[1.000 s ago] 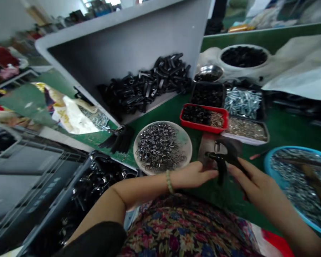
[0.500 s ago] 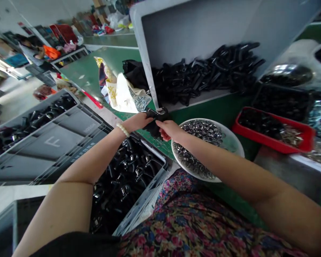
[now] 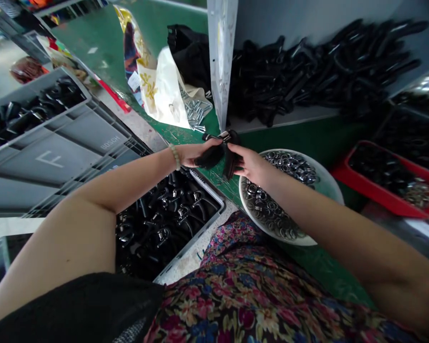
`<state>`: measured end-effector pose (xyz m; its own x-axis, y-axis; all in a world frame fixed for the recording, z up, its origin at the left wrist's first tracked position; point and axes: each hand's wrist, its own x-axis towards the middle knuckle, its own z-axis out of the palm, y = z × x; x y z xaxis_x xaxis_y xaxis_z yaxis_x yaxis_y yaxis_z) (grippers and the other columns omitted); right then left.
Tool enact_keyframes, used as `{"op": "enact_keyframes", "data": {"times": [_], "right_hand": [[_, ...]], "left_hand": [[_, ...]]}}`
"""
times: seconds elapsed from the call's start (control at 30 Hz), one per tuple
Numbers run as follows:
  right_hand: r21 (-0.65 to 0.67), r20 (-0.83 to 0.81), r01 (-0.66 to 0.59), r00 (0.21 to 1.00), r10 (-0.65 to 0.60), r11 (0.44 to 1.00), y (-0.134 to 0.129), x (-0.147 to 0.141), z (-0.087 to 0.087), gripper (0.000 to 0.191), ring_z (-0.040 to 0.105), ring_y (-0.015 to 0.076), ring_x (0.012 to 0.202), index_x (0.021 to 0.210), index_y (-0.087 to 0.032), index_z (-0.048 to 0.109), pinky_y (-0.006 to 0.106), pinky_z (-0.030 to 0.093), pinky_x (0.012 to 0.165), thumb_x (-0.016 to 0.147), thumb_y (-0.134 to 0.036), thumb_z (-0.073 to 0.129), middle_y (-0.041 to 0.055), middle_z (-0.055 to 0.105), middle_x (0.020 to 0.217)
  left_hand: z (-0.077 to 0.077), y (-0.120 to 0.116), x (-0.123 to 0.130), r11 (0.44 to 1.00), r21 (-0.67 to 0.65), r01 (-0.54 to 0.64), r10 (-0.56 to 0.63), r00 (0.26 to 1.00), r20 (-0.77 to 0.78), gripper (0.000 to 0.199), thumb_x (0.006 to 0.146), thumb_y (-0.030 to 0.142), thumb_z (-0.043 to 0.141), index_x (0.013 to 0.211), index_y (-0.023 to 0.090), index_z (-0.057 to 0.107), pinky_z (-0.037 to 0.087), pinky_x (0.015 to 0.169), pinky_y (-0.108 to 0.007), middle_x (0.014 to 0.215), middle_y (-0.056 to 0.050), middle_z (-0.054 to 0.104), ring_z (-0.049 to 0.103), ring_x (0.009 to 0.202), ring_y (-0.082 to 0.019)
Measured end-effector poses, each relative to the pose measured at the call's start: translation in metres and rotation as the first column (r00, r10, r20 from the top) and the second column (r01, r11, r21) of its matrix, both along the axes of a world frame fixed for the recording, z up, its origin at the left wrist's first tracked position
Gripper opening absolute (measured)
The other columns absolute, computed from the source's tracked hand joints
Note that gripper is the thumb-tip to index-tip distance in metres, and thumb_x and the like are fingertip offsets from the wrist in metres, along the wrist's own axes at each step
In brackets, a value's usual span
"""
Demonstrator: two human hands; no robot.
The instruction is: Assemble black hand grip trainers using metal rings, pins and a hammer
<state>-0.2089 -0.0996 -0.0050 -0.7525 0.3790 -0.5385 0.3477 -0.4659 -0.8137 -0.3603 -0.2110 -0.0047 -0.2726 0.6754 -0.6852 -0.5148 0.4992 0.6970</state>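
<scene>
Both hands meet over the green bench edge, around a black plastic handle (image 3: 229, 164) with a small bright metal piece near its top. My left hand (image 3: 195, 155), with a beaded bracelet at the wrist, grips the handle's left part, thumb on top. My right hand (image 3: 249, 163) is closed on its right side, fingers partly hidden behind it. Close by on the right stands a white bowl (image 3: 331, 188) of shiny metal rings, partly under my right forearm. Below my left forearm is a grey crate (image 3: 186, 257) full of black handles with metal rings.
A large grey bin (image 3: 219, 62) on its side holds many black handles (image 3: 307, 71). Left of it, an open white bag (image 3: 164, 95) spills screws (image 3: 198, 112). A red tray (image 3: 372, 190) with small parts lies at right. Another grey crate (image 3: 76, 159) stands at left.
My view has tilted down and closer, so the bin and bag look larger. Both hands still hold the black handle, which now sits at a different angle with its right part hanging down.
</scene>
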Motion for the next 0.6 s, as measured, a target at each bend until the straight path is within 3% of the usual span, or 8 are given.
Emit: {"op": "enact_keyframes", "data": {"times": [0.1,0.2,0.27,0.33,0.4,0.47,0.53,0.6], "right_hand": [[0.097,-0.081,-0.153,0.984,0.161,0.983,-0.023,0.005,0.003,0.059,0.054,0.0295,0.119,0.125,-0.024,0.054,0.054,0.04,0.102,0.072,-0.044,0.073,0.0086,0.063,0.126],[0.18,-0.149,-0.347,0.915,0.374,0.92,-0.058,0.0,-0.006,0.071,0.054,0.0309,0.119,0.13,-0.024,0.054,0.051,0.039,0.105,0.065,-0.042,0.079,0.0082,0.064,0.123],[0.203,-0.158,-0.466,0.852,0.499,0.861,-0.08,-0.006,-0.016,0.071,0.054,0.0314,0.12,0.129,-0.023,0.055,0.05,0.039,0.106,0.066,-0.043,0.08,0.0088,0.064,0.124],[0.208,-0.121,-0.536,0.816,0.566,0.818,-0.095,-0.007,-0.027,0.071,0.054,0.0321,0.121,0.131,-0.021,0.054,0.05,0.038,0.107,0.069,-0.048,0.076,0.0115,0.062,0.127],[0.225,-0.071,-0.538,0.822,0.565,0.812,-0.097,-0.001,-0.033,0.077,0.05,0.0327,0.126,0.137,-0.018,0.049,0.05,0.036,0.108,0.072,-0.053,0.072,0.0153,0.057,0.134],[0.242,-0.05,-0.5,0.849,0.525,0.832,-0.086,0.015,-0.03,0.08,0.044,0.0313,0.132,0.142,-0.018,0.042,0.048,0.034,0.111,0.075,-0.053,0.07,0.0168,0.048,0.143],[0.24,-0.048,-0.444,0.883,0.467,0.863,-0.065,0.039,-0.021,0.072,0.042,0.0283,0.135,0.142,-0.02,0.041,0.047,0.032,0.112,0.08,-0.048,0.067,0.0152,0.044,0.146],[0.231,-0.036,-0.365,0.923,0.383,0.902,-0.042,0.068,-0.009,0.057,0.046,0.0268,0.131,0.136,-0.022,0.048,0.048,0.033,0.112,0.085,-0.041,0.063,0.013,0.05,0.142]], "left_hand": [[-0.001,-0.054,0.025,0.99,-0.138,-0.029,0.043,0.994,0.1,0.047,0.081,0.052,0.06,0.097,0.009,0.07,0.055,0.064,-0.032,0.07,-0.012,0.071,0.067,0.066,-0.024],[-0.01,-0.123,0.056,0.952,-0.052,-0.303,0.307,0.945,0.115,0.049,0.081,0.051,0.061,0.111,0.013,0.066,0.057,0.074,-0.034,0.081,-0.01,0.074,0.07,0.08,-0.027],[-0.026,-0.162,0.078,0.887,-0.014,-0.462,0.458,0.875,0.156,0.052,0.081,0.05,0.062,0.119,0.015,0.062,0.056,0.084,-0.036,0.091,-0.01,0.075,0.07,0.092,-0.028],[-0.05,-0.186,0.098,0.826,-0.035,-0.562,0.557,0.807,0.197,0.052,0.084,0.05,0.058,0.122,0.015,0.06,0.055,0.089,-0.037,0.097,-0.011,0.074,0.069,0.097,-0.027],[-0.081,-0.192,0.114,0.783,-0.073,-0.618,0.618,0.758,0.21,0.048,0.089,0.047,0.051,0.122,0.014,0.06,0.055,0.09,-0.037,0.1,-0.012,0.074,0.069,0.097,-0.026],[-0.114,-0.183,0.123,0.763,-0.1,-0.638,0.643,0.737,0.209,0.041,0.091,0.04,0.049,0.121,0.014,0.06,0.055,0.089,-0.035,0.1,-0.012,0.074,0.07,0.096,-0.024],[-0.142,-0.164,0.127,0.766,-0.13,-0.63,0.642,0.737,0.211,0.035,0.09,0.032,0.051,0.118,0.014,0.061,0.056,0.087,-0.033,0.099,-0.011,0.074,0.071,0.092,-0.022],[-0.16,-0.144,0.128,0.774,-0.159,-0.612,0.632,0.744,0.217,0.033,0.089,0.032,0.053,0.113,0.013,0.063,0.057,0.081,-0.031,0.094,-0.011,0.074,0.072,0.087,-0.022]]}}
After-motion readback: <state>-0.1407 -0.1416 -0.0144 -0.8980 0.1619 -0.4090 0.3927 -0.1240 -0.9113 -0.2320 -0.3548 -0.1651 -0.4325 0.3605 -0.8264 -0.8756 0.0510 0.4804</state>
